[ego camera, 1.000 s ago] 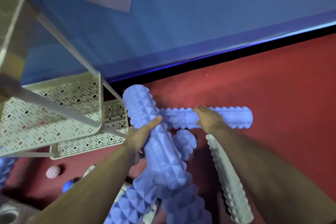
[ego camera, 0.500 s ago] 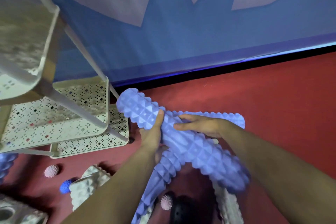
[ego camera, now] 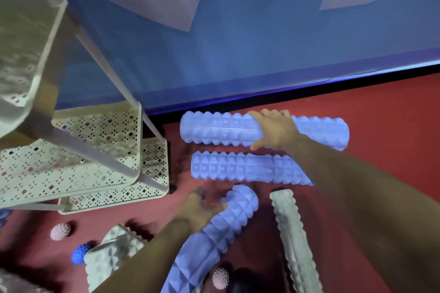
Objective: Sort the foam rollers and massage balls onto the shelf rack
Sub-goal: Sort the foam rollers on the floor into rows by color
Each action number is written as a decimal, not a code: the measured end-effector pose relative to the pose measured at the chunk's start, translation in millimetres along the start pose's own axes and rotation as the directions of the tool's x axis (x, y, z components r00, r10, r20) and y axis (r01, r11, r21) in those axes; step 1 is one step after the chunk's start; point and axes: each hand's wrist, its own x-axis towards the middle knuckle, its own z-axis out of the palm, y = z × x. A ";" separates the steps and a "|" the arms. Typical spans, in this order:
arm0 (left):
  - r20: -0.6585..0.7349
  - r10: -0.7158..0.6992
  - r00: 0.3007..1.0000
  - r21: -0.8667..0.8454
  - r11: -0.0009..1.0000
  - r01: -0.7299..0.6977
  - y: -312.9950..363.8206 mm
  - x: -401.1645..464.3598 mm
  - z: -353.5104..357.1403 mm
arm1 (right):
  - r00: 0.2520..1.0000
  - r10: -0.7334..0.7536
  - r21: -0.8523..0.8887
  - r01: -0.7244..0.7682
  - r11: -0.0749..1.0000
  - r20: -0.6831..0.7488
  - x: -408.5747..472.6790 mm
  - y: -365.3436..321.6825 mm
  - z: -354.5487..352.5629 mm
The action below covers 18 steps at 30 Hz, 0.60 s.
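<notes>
Red floor (ego camera: 381, 112) carries blue rollers (ego camera: 238, 169) (grey ones (ego camera: 295, 240) too), spiky balls (ego camera: 60, 231).

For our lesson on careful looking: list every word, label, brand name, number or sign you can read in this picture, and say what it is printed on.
None: no readable text shows anywhere.
Blue foam rollers: only moulded bumps, no print visible.
White shelf rack: only a punched hole pattern.
Blue wall: pale plain shapes, no lettering.
Spiky balls: no markings visible.
The picture is motion-blurred, so any fine print would be lost.
</notes>
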 end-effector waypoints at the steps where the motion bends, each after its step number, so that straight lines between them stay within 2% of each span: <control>1: 0.036 0.000 0.999 0.075 0.997 -0.003 -8.1 1.7 -0.4 | 1.000 -0.004 -0.033 0.003 0.999 -0.027 6.0 -1.9 11.6; 3: 0.086 0.037 0.996 0.228 0.972 -0.056 -26.2 5.4 -2.0 | 0.999 0.002 -0.040 -0.004 0.999 -0.046 17.7 -4.7 36.7; 9: 0.150 0.018 0.989 0.354 0.933 -0.071 -66.9 12.3 -6.8 | 0.987 0.081 0.045 -0.088 0.995 0.135 31.9 -12.4 97.1; 13: 0.185 0.037 0.982 0.312 0.945 -0.095 -77.9 7.0 -2.6 | 0.965 0.092 0.187 -0.140 0.972 0.246 21.7 -8.8 106.3; 15: 0.202 0.050 0.978 0.294 0.950 -0.109 -84.0 5.4 0.4 | 0.967 0.094 0.204 -0.144 0.968 0.237 11.6 -10.5 104.0; 18: 0.241 0.051 0.969 0.267 0.957 -0.117 -96.1 3.9 8.8 | 0.985 0.085 0.264 -0.122 0.957 0.148 -9.7 -20.8 94.3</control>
